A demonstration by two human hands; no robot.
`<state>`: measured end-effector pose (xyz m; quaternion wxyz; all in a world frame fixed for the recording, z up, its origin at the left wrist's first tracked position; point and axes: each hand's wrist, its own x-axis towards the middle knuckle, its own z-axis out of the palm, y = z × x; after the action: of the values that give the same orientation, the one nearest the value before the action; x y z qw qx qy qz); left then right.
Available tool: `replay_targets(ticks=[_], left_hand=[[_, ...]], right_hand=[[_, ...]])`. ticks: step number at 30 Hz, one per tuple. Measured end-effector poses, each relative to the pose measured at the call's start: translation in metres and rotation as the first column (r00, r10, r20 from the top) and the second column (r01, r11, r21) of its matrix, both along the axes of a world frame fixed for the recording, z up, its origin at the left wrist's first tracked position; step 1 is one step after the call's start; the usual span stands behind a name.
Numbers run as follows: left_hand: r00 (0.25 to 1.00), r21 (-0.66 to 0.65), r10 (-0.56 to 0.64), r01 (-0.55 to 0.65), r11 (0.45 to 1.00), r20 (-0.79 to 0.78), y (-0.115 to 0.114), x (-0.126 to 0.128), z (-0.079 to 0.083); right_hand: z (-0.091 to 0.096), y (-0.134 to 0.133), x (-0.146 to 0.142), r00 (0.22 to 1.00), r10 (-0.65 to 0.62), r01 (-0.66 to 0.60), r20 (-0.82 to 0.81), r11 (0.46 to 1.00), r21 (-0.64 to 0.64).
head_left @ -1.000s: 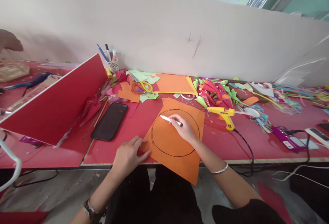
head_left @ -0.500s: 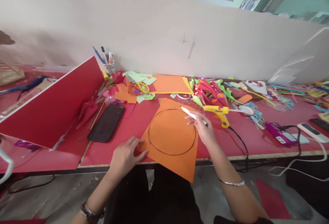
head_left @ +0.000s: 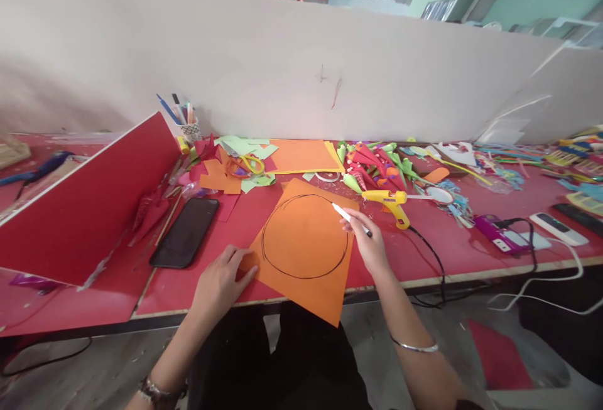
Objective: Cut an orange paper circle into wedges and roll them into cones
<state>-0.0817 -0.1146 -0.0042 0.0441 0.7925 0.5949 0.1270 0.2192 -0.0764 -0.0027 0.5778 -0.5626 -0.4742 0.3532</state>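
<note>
Pinching a pen [head_left: 345, 214] in right hand [head_left: 370, 248], resting left hand [head_left: 217, 279] with spread grip on orange paper [head_left: 306, 240], mid-frame; seemingly almost done outlining a circle [head_left: 304, 278]; unclear beyond that.

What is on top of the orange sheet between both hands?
On the orange sheet is a black, roughly circular line. The left hand touches the sheet's left corner; the right hand holds a white marker over its upper right. What the hands cover is hidden.
</note>
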Motion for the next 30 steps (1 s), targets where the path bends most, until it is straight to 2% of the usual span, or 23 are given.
replay_targets(ticks=[4, 8, 11, 15, 24, 30], left_hand=[[1.0, 0.002, 0.017, -0.017, 1.0, 0.014, 0.003, -0.006, -0.003], [0.998, -0.02, 0.044, -0.044, 0.999, 0.033, 0.011, -0.025, -0.005], [0.997, -0.056, 0.026, -0.022, 0.998, 0.074, 0.016, -0.039, -0.005], [0.996, -0.05, -0.007, 0.012, 0.999, 0.094, 0.015, -0.042, -0.006], [0.991, -0.022, -0.003, 0.006, 1.0, 0.133, 0.013, -0.04, -0.012], [0.991, -0.02, -0.005, 0.008, 1.0, 0.136, 0.014, -0.041, -0.012]], right_hand=[[0.013, 0.013, -0.005, 0.995, 0.069, -0.072, 0.067, 0.997, 0.033], [0.017, 0.021, -0.014, 0.984, 0.134, -0.136, 0.113, 0.991, 0.006], [0.014, 0.023, -0.019, 0.99, 0.109, -0.109, 0.09, 0.994, 0.001], [0.007, 0.023, -0.022, 0.998, 0.056, -0.055, 0.038, 0.998, -0.014], [-0.001, 0.036, -0.041, 0.951, 0.27, -0.255, 0.147, 0.96, -0.111], [-0.005, 0.046, -0.057, 0.939, 0.28, -0.26, 0.2, 0.958, -0.12]])
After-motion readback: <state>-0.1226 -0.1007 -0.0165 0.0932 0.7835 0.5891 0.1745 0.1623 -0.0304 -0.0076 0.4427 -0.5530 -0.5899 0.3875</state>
